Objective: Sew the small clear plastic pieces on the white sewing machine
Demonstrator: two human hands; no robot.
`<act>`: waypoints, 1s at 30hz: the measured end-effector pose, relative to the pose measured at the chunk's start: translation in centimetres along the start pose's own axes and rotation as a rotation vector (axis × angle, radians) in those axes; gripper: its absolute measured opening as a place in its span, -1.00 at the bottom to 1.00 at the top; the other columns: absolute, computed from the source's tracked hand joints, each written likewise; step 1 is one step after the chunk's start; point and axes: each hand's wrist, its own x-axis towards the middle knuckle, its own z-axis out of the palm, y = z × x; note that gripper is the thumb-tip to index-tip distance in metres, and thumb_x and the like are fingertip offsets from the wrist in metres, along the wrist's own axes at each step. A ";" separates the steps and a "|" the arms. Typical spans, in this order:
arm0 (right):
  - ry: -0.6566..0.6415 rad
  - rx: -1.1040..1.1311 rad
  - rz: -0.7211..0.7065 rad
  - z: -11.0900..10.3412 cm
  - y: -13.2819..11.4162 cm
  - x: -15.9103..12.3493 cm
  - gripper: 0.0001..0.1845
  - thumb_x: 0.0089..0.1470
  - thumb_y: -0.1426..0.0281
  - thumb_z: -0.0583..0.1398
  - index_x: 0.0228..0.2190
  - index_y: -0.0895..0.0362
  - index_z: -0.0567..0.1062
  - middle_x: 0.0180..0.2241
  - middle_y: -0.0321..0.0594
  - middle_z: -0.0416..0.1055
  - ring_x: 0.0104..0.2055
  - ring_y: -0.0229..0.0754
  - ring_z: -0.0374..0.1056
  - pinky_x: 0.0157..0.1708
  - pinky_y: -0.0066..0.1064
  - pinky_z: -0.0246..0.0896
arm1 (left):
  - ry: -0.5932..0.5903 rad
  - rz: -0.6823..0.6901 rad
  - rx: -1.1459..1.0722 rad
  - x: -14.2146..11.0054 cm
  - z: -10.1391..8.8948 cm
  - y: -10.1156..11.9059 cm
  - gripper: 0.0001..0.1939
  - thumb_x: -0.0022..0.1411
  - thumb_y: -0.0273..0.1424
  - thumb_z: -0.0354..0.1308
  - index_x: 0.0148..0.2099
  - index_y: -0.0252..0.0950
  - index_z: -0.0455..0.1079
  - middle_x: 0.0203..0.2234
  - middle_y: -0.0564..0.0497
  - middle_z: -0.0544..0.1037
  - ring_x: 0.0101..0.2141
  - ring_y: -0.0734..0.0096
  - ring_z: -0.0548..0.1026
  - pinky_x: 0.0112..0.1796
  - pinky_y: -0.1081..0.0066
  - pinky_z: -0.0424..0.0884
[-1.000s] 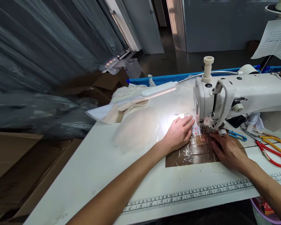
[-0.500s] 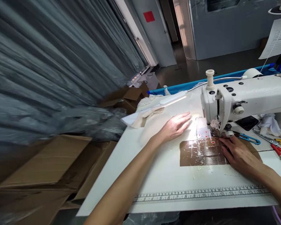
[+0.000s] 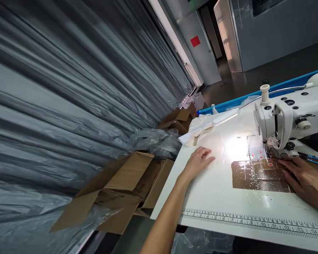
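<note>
My left hand (image 3: 197, 163) is over the white sewing table (image 3: 209, 192), left of the lamp's bright spot. Its fingers bend slightly and the thumb stands apart, with nothing in them. Beside the needle area of the white sewing machine (image 3: 266, 120), my right hand (image 3: 306, 178) rests with fingers stretched out. Those fingertips lie at the right part of a brown taped patch (image 3: 254, 176), just in front of the presser foot. No cloth shows under the needle. Red marks dot the metal plate (image 3: 257, 153) there.
Light-coloured cloth (image 3: 197, 134) lies at the table's far left corner, near a white lamp (image 3: 225, 117). Blue-handled snips (image 3: 316, 159) are behind my right hand. Cardboard boxes (image 3: 132, 173) stand left of the table. A printed ruler (image 3: 254, 223) runs along the front edge.
The view has swung left, so the table and machine appear farther right. My left hand has drawn away from the needle area, its fingers more bent. My right hand stays by the presser foot.
</note>
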 end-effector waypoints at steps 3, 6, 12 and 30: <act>0.024 0.004 0.001 0.7 0.4 -0.3 -0.56 0.30 0.27 -0.08 -0.05 0.08 0.53 -0.22 0.02 0.48 -0.23 0.00 0.46 -0.23 -0.13 0.48 | 0.014 -0.004 -0.010 -0.3 0.6 0.1 -0.79 0.26 -0.28 0.12 -0.33 -0.29 0.47 -0.38 0.02 0.50 -0.38 0.41 0.48 -0.32 0.39 0.45; 0.044 0.010 -0.020 1.0 0.5 -0.3 -0.56 0.30 0.28 -0.08 -0.06 0.08 0.53 -0.23 0.03 0.47 -0.25 0.00 0.46 -0.23 -0.14 0.48 | 0.041 0.001 -0.024 -0.5 0.5 0.5 -0.75 0.31 -0.31 0.05 -0.32 -0.29 0.50 -0.32 -0.04 0.52 -0.32 0.39 0.51 -0.35 0.42 0.46; 0.021 0.025 -0.017 0.0 -0.1 -0.1 -0.57 0.29 0.26 -0.08 -0.09 0.04 0.54 -0.22 0.01 0.48 -0.25 0.00 0.47 -0.26 -0.17 0.47 | 0.073 0.062 -0.158 -1.7 0.3 4.2 -0.74 0.31 -0.31 0.08 -0.35 -0.27 0.52 -0.20 -0.09 0.56 -0.22 0.30 0.54 -0.50 0.48 0.44; -0.079 0.056 0.044 -0.8 -0.9 0.4 -0.57 0.29 0.33 -0.10 -0.10 0.20 0.49 -0.20 0.05 0.42 -0.25 -0.05 0.43 -0.19 -0.14 0.46 | -0.078 0.257 -0.252 -1.1 5.2 9.4 -0.76 0.38 -0.32 0.08 0.02 -0.23 0.46 -0.04 -0.12 0.53 -0.04 0.25 0.52 -0.04 0.16 0.52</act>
